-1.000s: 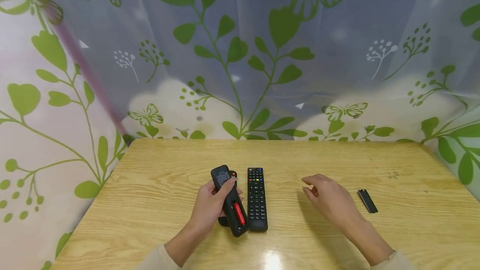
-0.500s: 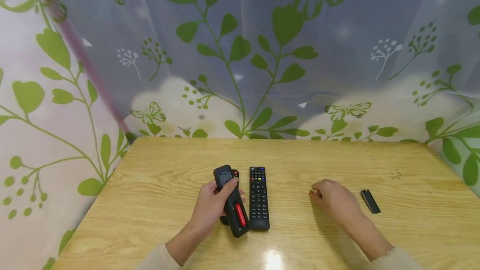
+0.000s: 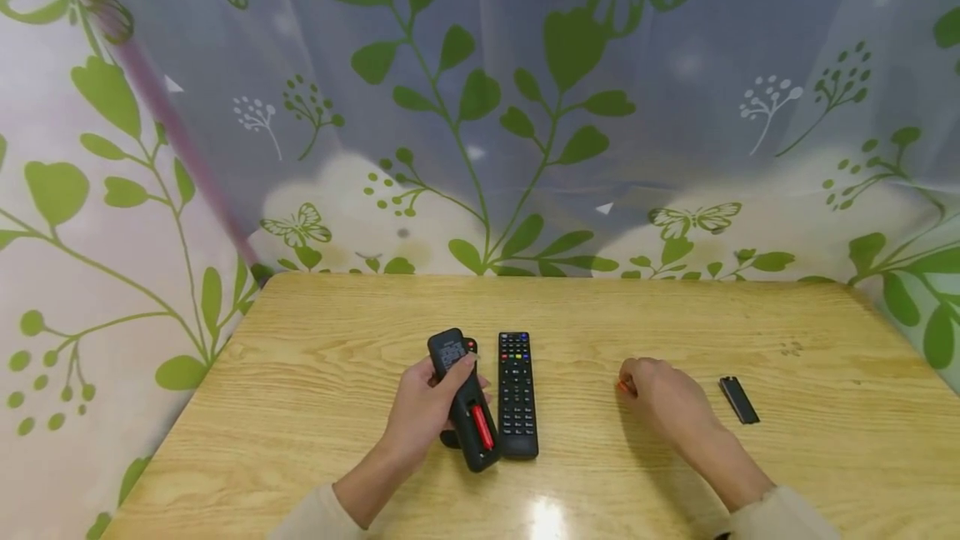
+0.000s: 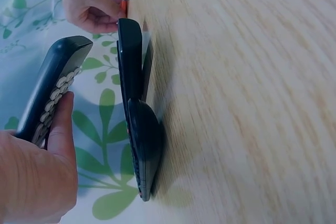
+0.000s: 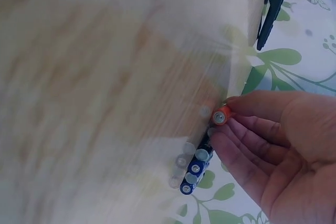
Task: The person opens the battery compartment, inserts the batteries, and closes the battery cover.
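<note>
My left hand (image 3: 420, 407) grips a black remote control (image 3: 452, 352), back side up. A red battery (image 3: 482, 427) lies in its uncovered compartment. Beneath it, partly hidden, is another remote (image 3: 450, 439) on the table; a third remote (image 3: 517, 398) lies face up just to the right. My right hand (image 3: 671, 398) is low over the table, pinching an orange battery (image 5: 221, 115) between thumb and fingertips. In the right wrist view, blue batteries (image 5: 196, 167) lie by those fingers, with clear round pieces (image 5: 188, 148) beside them. A black battery cover (image 3: 739, 400) rests right of this hand.
The wooden table (image 3: 360, 307) ends at a patterned curtain (image 3: 480, 107) behind, and another patterned sheet (image 3: 112, 273) hangs along the left side.
My right hand's thumb and finger were apart one second ago; now they pinch the orange battery. That hand shifted slightly right, then stayed put. The left hand keeps hold of the remote.
</note>
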The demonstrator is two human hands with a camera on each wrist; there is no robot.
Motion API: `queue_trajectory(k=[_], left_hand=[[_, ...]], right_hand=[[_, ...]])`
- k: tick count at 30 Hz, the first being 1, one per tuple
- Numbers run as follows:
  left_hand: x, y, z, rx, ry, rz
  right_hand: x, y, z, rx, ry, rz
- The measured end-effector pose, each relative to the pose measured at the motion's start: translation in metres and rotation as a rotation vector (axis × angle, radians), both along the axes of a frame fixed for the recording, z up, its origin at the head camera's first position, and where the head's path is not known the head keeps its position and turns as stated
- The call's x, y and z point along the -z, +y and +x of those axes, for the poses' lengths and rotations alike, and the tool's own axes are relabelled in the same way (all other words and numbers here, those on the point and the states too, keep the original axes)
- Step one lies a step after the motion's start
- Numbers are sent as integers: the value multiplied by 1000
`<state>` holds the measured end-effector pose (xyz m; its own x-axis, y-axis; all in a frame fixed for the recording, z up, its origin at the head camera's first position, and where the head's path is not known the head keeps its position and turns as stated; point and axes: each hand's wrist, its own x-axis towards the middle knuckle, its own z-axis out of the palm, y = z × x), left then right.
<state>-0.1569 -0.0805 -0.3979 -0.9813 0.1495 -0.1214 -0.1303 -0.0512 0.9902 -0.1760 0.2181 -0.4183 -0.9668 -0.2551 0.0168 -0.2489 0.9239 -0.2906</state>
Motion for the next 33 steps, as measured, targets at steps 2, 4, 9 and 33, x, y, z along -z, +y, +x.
queue_trajectory(k=[2, 4, 9, 33], left_hand=[[0, 0, 0, 1, 2, -3], [0, 0, 0, -1, 3, -6], [0, -2, 1, -9, 4, -13], [1, -3, 2, -18, 6, -22]], right_hand=[[0, 0, 0, 6, -2, -15], [0, 0, 0, 14, -7, -34], [0, 1, 1, 1, 12, -58], [-22, -17, 18, -56, 69, -193]])
